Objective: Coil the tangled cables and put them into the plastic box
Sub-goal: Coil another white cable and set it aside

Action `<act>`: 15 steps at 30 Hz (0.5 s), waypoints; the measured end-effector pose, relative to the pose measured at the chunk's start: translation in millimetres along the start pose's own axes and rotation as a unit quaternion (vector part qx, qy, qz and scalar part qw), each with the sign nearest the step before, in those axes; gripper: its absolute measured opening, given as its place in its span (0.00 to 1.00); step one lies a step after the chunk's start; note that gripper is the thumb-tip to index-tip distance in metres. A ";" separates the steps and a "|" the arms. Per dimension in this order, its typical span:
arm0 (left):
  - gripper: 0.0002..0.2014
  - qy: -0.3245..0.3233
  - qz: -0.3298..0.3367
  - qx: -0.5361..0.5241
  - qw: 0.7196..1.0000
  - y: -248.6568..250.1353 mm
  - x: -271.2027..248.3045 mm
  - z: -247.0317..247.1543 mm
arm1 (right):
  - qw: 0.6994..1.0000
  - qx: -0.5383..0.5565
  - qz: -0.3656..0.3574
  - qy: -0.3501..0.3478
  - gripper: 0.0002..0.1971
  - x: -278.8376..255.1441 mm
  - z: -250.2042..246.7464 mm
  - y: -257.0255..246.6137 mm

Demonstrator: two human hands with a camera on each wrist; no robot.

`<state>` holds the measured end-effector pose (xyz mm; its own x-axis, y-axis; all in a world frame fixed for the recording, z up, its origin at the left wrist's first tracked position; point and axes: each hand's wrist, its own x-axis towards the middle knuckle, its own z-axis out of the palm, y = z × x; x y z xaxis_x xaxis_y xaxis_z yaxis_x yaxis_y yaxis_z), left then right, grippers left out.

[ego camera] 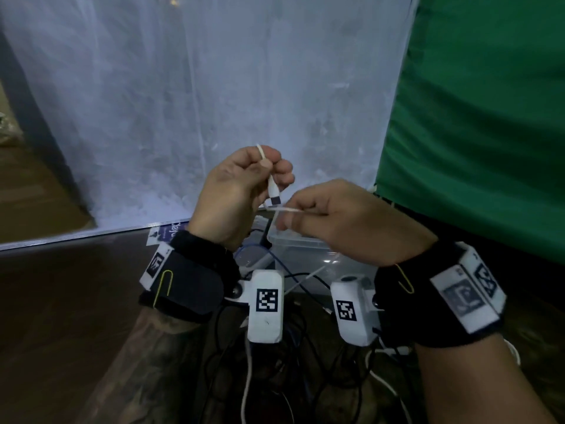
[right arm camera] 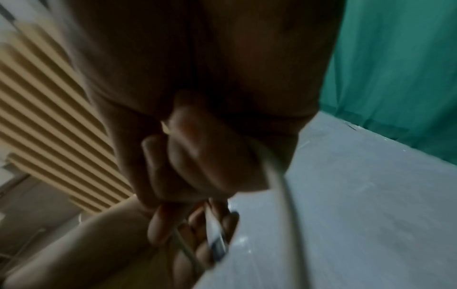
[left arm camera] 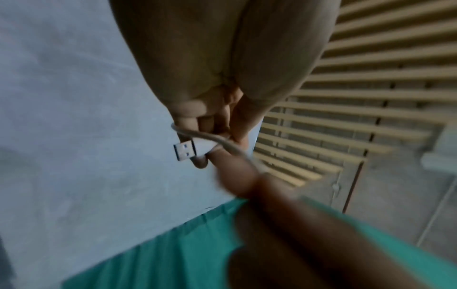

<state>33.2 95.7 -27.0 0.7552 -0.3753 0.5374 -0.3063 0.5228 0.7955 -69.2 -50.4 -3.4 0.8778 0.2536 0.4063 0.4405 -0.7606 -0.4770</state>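
My left hand [ego camera: 263, 175] is raised and pinches a white USB cable [ego camera: 273, 186] just above its metal plug [left arm camera: 185, 151], which points down. My right hand [ego camera: 293, 212] is close beside it, fingers curled round another stretch of the same white cable [ego camera: 286, 210] that runs sideways under the plug. In the right wrist view the cable [right arm camera: 278, 176] trails blurred past my curled fingers. Below the hands stands the clear plastic box [ego camera: 301, 244], partly hidden by them. A tangle of black, blue and white cables [ego camera: 293, 356] lies on the dark table between my forearms.
A white sheet [ego camera: 214, 102] hangs behind the table and a green cloth [ego camera: 489, 102] on the right. A small printed card [ego camera: 166, 235] lies at the table's far edge. The dark wooden table [ego camera: 61, 316] stretches to the left.
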 end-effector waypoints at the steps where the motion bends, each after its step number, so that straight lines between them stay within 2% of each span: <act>1: 0.06 -0.013 -0.016 0.026 0.999 -3.1 -0.9 1.2 | 1.000 0.012 -0.009 0.026 0.12 0.8 -2.9 2.2; 6: 0.08 -0.091 -0.068 0.120 0.986 -14.4 -6.9 16.0 | 0.989 0.016 -0.027 0.148 0.09 1.9 -15.1 26.0; 11: 0.13 -0.143 -0.116 0.077 0.980 -22.3 -11.4 23.9 | 0.975 0.048 -0.015 0.218 0.04 4.7 -19.7 40.8; 15: 0.13 -0.175 -0.123 -0.011 0.977 -19.8 -13.5 23.4 | 0.963 0.057 -0.023 0.262 0.05 9.3 -19.2 48.0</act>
<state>15.6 72.6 -43.4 0.5586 -0.7287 0.3962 -0.1243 0.3988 0.9086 -43.6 -96.0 -7.6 0.6549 -0.0738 0.7521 0.5208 -0.6770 -0.5200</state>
